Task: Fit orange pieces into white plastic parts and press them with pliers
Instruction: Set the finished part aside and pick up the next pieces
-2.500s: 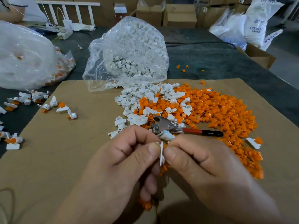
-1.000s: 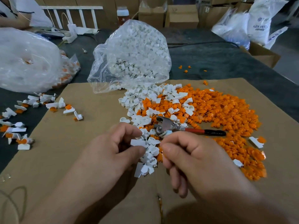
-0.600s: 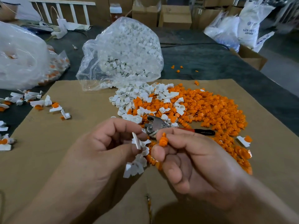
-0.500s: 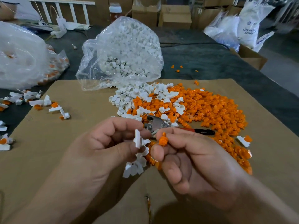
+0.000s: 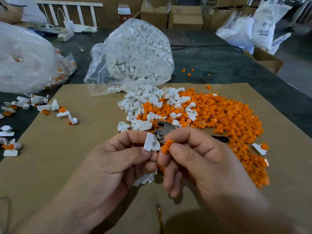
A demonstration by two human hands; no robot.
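left hand (image 5: 118, 159): pinches a small white plastic part with a flat tab and a round socket (image 5: 151, 144) between thumb and fingertips, with the socket turned toward the other hand.
right hand (image 5: 199, 159): pinches a small ribbed orange plastic piece (image 5: 166, 146) between thumb and forefinger, just beside the socket. i cannot tell whether the 2 touch.
risk, misfit: if the orange piece enters tilted, it will likely jam or sit proud, and pressing would then crush it.
risk, drop: both grips are fingertip pinches on tiny parts, so a hard push could flick 1 into the heaps.
risk, tool change: the metal-headed pliers with a black-tipped handle (image 5: 164, 128) lie behind the hands, partly hidden. reaching for them leaves 1 hand holding an unpressed pair that may come apart.
around: a heap of loose orange pieces (image 5: 228, 119) lies to the right, with loose white parts (image 5: 148, 105) spilling from a clear plastic bag (image 5: 135, 56). fitted pairs (image 5: 45, 107) lie to the left. all of it rests on a brown cardboard sheet (image 5: 67, 157) over the dark surface (image 5: 219, 65).
in the way: nothing lies between the piece and the socket. a few white parts (image 5: 145, 179) lie under the left hand.
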